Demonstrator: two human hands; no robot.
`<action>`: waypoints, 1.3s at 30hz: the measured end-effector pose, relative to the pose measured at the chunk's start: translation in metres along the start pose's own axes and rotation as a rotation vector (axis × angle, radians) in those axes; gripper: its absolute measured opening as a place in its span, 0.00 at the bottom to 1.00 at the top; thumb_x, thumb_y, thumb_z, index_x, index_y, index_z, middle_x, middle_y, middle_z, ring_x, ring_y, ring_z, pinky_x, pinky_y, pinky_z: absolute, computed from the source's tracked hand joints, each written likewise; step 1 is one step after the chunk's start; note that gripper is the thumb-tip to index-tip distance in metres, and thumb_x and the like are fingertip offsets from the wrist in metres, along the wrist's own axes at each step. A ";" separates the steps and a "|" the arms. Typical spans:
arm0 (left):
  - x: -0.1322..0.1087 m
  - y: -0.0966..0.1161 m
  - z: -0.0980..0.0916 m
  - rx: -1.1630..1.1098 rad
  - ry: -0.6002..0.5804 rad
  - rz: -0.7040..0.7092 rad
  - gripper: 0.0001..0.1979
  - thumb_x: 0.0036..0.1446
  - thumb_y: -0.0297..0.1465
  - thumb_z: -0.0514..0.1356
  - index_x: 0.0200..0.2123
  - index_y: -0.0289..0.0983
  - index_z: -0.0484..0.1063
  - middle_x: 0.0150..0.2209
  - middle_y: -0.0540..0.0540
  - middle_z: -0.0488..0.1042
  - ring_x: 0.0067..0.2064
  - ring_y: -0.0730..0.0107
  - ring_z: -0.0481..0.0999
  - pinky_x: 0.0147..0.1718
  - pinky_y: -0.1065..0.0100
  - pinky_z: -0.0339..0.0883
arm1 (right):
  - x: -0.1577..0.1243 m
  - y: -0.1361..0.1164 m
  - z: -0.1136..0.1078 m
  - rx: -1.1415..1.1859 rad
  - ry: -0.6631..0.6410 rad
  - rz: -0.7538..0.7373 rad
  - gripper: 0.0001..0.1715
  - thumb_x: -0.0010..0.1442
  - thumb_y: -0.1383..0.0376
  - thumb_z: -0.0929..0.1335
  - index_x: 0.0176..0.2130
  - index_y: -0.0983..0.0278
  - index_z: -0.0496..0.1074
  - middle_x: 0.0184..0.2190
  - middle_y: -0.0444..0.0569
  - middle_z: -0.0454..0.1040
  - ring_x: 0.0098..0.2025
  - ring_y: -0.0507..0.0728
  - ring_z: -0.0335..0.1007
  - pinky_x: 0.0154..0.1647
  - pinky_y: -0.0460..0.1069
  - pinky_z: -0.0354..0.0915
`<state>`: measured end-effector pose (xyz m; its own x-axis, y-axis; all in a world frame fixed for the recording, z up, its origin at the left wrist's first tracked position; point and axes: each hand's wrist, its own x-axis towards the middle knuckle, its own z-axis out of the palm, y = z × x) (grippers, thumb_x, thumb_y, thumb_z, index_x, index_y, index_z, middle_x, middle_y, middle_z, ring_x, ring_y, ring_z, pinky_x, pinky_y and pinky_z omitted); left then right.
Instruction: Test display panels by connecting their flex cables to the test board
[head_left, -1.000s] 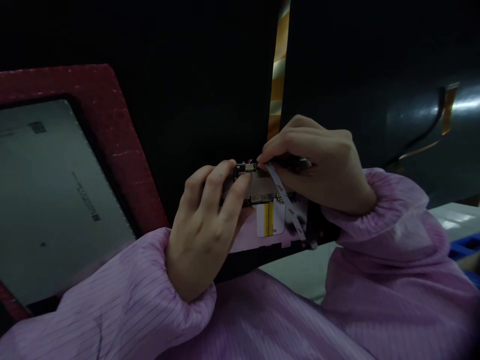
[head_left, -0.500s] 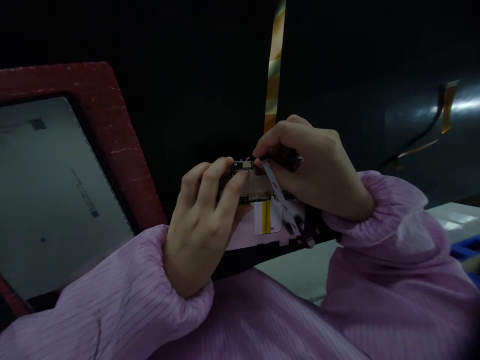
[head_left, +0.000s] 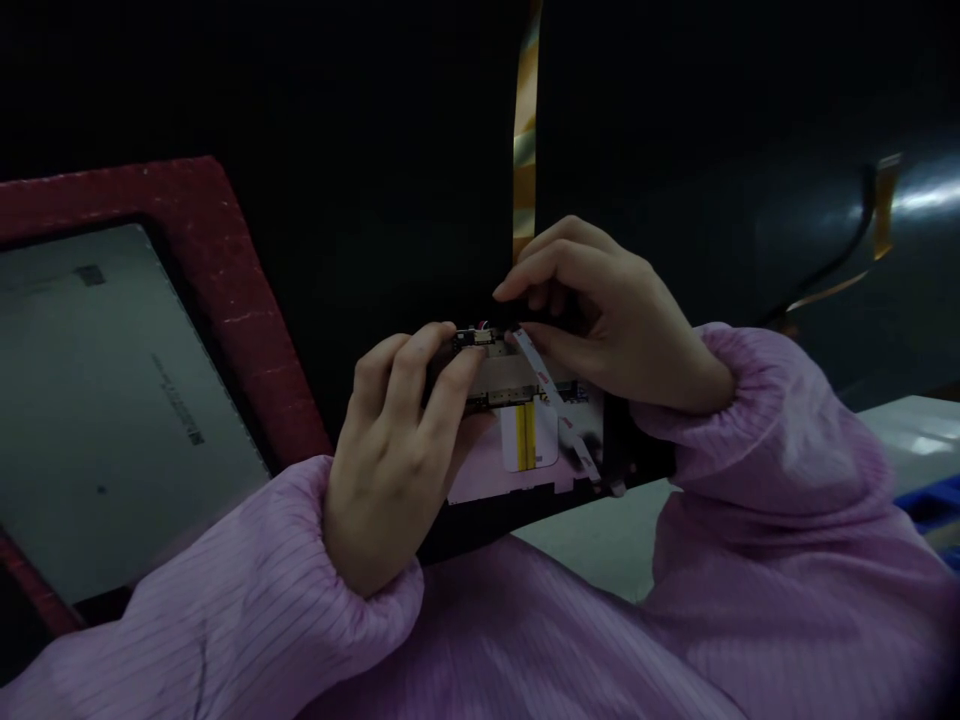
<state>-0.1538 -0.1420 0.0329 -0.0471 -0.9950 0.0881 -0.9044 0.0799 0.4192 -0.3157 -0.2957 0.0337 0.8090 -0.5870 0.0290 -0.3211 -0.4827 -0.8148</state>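
Firmly pinches board [head_left: 506, 378] by its left end in left hand [head_left: 390, 470] grip, bracing it on panel [head_left: 480, 520] near edge; curls right hand [head_left: 619, 320] over cable [head_left: 559, 408] top end, cannot tell whether that grip nips it.

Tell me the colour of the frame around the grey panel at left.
The frame is dark red, seen best in the head view.

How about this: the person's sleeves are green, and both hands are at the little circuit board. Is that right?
Not quite. The head view shows the sleeves are pinkish purple, not green. The left hand and right hand are both at the little circuit board.
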 end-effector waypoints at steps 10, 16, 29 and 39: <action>0.001 0.000 0.002 -0.004 0.023 0.000 0.19 0.66 0.31 0.57 0.57 0.31 0.66 0.57 0.33 0.67 0.57 0.52 0.65 0.58 0.49 0.67 | 0.004 -0.007 0.006 0.014 0.026 0.027 0.09 0.57 0.74 0.71 0.39 0.65 0.74 0.40 0.48 0.68 0.36 0.50 0.65 0.33 0.45 0.70; 0.001 -0.001 0.004 -0.009 0.033 0.011 0.20 0.64 0.31 0.58 0.57 0.30 0.66 0.56 0.33 0.66 0.57 0.51 0.64 0.58 0.48 0.67 | 0.002 0.002 0.007 0.002 0.038 0.005 0.07 0.58 0.67 0.72 0.39 0.62 0.74 0.41 0.48 0.69 0.36 0.52 0.65 0.32 0.46 0.69; 0.003 -0.008 0.009 -0.055 0.036 0.015 0.27 0.62 0.33 0.61 0.61 0.30 0.62 0.56 0.35 0.66 0.56 0.50 0.63 0.59 0.50 0.64 | -0.053 0.024 -0.033 0.008 0.483 0.092 0.15 0.58 0.61 0.73 0.47 0.59 0.73 0.43 0.48 0.73 0.43 0.55 0.72 0.45 0.50 0.73; 0.016 -0.006 -0.003 -0.027 -0.136 -0.104 0.28 0.59 0.35 0.64 0.61 0.36 0.64 0.58 0.39 0.63 0.57 0.51 0.62 0.63 0.50 0.59 | -0.198 -0.032 0.059 -0.493 0.438 0.344 0.57 0.56 0.37 0.69 0.71 0.59 0.48 0.66 0.60 0.55 0.67 0.71 0.51 0.65 0.68 0.57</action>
<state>-0.1480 -0.1584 0.0349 -0.0129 -0.9968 -0.0791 -0.8958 -0.0237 0.4438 -0.4364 -0.1263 0.0201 0.3854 -0.9134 0.1313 -0.7882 -0.3998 -0.4679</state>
